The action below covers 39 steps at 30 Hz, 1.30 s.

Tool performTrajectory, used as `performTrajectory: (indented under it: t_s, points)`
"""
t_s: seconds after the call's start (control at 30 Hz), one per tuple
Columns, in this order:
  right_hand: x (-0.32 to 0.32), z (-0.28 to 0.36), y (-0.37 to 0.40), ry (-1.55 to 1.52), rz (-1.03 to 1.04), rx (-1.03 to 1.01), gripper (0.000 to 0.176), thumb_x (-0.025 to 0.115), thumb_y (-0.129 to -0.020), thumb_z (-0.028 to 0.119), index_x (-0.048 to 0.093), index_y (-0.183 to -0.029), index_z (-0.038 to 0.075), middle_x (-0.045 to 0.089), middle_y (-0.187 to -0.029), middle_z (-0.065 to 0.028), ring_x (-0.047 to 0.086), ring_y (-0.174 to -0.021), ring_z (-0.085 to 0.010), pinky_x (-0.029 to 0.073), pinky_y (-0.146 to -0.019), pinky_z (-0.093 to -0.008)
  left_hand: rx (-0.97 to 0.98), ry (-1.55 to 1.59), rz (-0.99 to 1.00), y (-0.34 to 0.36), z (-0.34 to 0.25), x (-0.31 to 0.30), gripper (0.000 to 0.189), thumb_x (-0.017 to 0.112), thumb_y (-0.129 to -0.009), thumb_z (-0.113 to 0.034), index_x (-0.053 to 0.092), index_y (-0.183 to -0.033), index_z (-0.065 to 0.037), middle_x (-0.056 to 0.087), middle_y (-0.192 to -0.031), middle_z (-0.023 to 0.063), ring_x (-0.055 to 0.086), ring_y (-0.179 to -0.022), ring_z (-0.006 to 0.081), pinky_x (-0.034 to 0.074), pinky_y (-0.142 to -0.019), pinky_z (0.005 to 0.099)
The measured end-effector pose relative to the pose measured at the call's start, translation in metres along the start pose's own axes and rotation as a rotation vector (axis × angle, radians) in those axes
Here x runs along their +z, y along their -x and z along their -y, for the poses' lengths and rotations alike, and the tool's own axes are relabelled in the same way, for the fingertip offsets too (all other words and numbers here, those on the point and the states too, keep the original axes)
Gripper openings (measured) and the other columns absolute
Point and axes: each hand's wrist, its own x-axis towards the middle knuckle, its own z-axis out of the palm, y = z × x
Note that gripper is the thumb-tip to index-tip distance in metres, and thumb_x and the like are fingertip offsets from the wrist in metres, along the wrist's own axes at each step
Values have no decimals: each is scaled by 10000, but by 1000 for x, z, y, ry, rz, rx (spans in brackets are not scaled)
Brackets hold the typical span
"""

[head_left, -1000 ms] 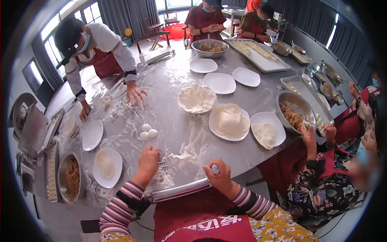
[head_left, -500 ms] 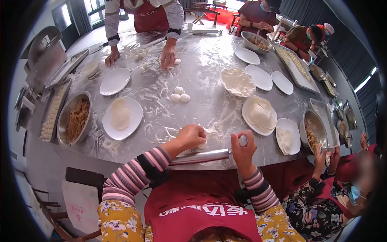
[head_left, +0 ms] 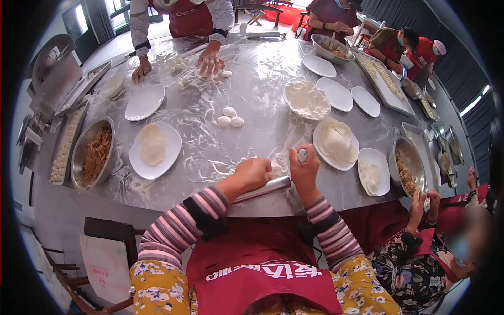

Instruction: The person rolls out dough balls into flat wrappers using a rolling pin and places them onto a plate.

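Note:
At the near edge of the table, my right hand (head_left: pixel 304 170) is wrapped round the handle of a steel rolling pin (head_left: pixel 266 188). The pin lies slanted, its right end farther from me. My left hand (head_left: pixel 253 174) has its fingers closed just beyond the pin, on a small piece of dough that the fingers now hide. Loose flour surrounds both hands. Three dough balls (head_left: pixel 230 118) sit in a cluster farther up the table. To the right is a plate of stacked dough wrappers (head_left: pixel 336 139); on the left, another plate (head_left: pixel 170 158) holds a few wrappers.
Bowls of filling stand left (head_left: pixel 107 173) and right (head_left: pixel 403 181). A bowl of flour (head_left: pixel 307 101) is beyond my right hand, near white plates (head_left: pixel 335 94). Across the table a person's hand (head_left: pixel 211 62) presses near dough balls. A co-worker's hands (head_left: pixel 417 210) are at right.
My right hand has moved away from me, and the pin's right end has swung farther up the table. The dough seen at my left fingertips is now hidden. The opposite person's hand has shifted left.

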Motion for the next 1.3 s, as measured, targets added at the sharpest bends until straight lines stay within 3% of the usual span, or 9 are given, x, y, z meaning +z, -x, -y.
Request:
performTrajectory:
  t_s: [0.2, 0.37, 0.5, 0.6, 0.7, 0.9, 1.0, 1.13, 1.3]
  points:
    - [-23, -13, 37, -148, 51, 188, 220, 692, -750, 60, 481, -811, 49, 516, -646, -163, 521, -549, -357, 410, -501, -405, 49, 84, 118, 10, 23, -3, 133, 614, -740, -133, 572, -803, -23, 611, -753, 160, 603, -727, 292, 453, -635, 390]
    - [20, -6, -15, -51, 24, -34, 239, 696, -748, 68, 476, -838, 55, 525, -649, -159, 532, -572, -384, 408, -495, -406, 18, -111, -25, -2, 14, 0, 128, 584, -768, -132, 580, -838, -24, 624, -796, 174, 610, -754, 309, 455, -652, 409]
    - [-17, -16, 21, 192, 11, -228, 233, 696, -749, 73, 481, -835, 49, 536, -660, -157, 548, -577, -363, 420, -513, -405, 78, 75, 140, 2, 22, -13, 91, 588, -756, -96, 579, -811, -24, 625, -782, 157, 607, -718, 277, 455, -630, 386]
    - [-19, -16, 32, -183, 72, 176, 226, 692, -750, 69, 487, -841, 46, 540, -664, -160, 554, -580, -358, 420, -516, -409, 119, 57, 154, 5, 25, -13, 67, 581, -758, -89, 571, -804, -42, 624, -769, 147, 609, -729, 273, 455, -634, 383]
    - [19, -11, -12, -19, -3, -87, 216, 686, -747, 61, 496, -846, 37, 539, -672, -178, 550, -596, -365, 416, -512, -408, 53, -91, 95, -5, 9, -9, 78, 578, -769, -107, 578, -814, -43, 626, -784, 152, 610, -754, 298, 457, -645, 396]
    - [-19, -6, 19, -65, 47, 44, 237, 706, -734, 45, 494, -840, 38, 537, -648, -152, 544, -555, -324, 429, -511, -379, 149, -4, 181, -4, 26, -8, 102, 595, -798, -136, 588, -838, -43, 615, -738, 138, 602, -713, 304, 459, -643, 388]
    - [-30, -19, 43, -218, 90, 155, 241, 709, -733, 34, 498, -850, 37, 537, -633, -142, 548, -553, -302, 428, -509, -371, -68, 311, 303, 9, 17, -17, 83, 568, -794, -108, 592, -803, -29, 607, -734, 161, 598, -727, 324, 460, -643, 389]
    - [15, -10, -10, -50, -15, -77, 208, 690, -752, 76, 511, -854, 46, 539, -657, -194, 547, -603, -406, 421, -515, -418, 20, -121, 117, -4, 3, -11, 109, 564, -805, -124, 600, -827, -23, 623, -810, 195, 606, -791, 352, 459, -666, 404]
    - [-3, -6, 5, 3, -8, -21, 216, 700, -737, 70, 498, -809, 47, 533, -637, -170, 548, -590, -390, 432, -527, -411, 63, -23, 154, -3, 9, -11, 129, 603, -778, -134, 596, -825, -14, 619, -795, 189, 602, -769, 342, 455, -661, 404]
